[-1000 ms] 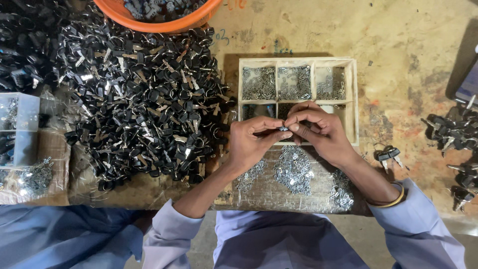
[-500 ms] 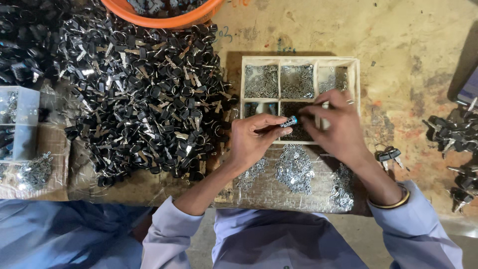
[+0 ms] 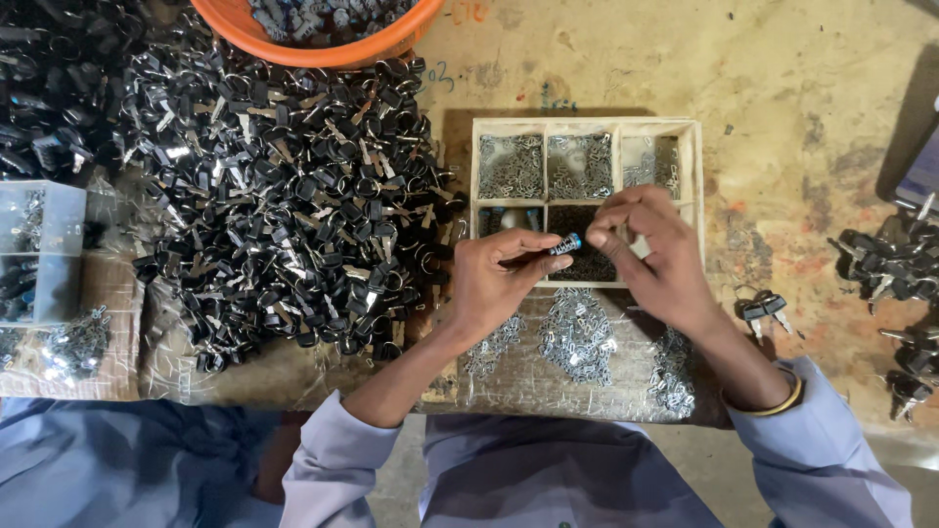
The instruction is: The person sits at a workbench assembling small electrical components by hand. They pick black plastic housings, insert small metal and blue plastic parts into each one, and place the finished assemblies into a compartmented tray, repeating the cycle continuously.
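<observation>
My left hand [image 3: 494,284] pinches a small dark cylinder with a blue tip [image 3: 565,243] between thumb and fingers. Just to its right, my right hand [image 3: 653,249] has its fingertips pinched together close to the blue tip, perhaps on a tiny metal piece too small to make out. Both hands hover over the front edge of a pale wooden divided tray [image 3: 696,166] that holds small metal parts in its compartments.
A large heap of black-headed keys [image 3: 274,205] covers the table's left. An orange basin [image 3: 323,44] sits at the top. Piles of small silver pieces [image 3: 577,332] lie below the tray. A pair of keys [image 3: 763,308] and more dark parts [image 3: 895,264] lie at right. A clear box [image 3: 34,249] stands at left.
My right hand went up to the tray's right compartments and has come back down to the blue-tipped cylinder. My left hand has barely moved.
</observation>
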`<state>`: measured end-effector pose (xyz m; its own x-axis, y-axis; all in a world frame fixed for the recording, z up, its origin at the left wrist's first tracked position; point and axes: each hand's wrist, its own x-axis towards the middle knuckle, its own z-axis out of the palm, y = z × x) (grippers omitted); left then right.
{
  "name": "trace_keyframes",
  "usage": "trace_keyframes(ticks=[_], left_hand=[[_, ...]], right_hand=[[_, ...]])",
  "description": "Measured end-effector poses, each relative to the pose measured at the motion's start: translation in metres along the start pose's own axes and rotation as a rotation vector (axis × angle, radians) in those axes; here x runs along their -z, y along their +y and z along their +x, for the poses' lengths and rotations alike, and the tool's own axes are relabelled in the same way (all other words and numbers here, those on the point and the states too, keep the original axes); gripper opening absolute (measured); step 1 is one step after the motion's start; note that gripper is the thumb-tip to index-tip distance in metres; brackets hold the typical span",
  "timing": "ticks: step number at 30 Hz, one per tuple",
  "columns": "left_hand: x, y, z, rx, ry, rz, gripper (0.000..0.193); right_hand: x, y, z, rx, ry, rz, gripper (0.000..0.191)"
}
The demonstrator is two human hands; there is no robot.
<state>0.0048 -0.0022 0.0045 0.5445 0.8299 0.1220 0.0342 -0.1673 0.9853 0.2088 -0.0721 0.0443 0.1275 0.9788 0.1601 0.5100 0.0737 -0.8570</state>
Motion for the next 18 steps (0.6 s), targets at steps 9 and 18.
trace_keyframes(ticks=[9, 18], left_hand=[[0.001, 0.000, -0.001, 0.009, -0.010, 0.085, 0.025], [0.000, -0.003, -0.001, -0.007, 0.016, 0.048, 0.025]], right_hand=[[-0.020, 0.007, -0.007, 0.095, -0.082, 0.158, 0.015], [-0.024, 0.009, -0.008, -0.011, -0.070, 0.160, 0.014]])
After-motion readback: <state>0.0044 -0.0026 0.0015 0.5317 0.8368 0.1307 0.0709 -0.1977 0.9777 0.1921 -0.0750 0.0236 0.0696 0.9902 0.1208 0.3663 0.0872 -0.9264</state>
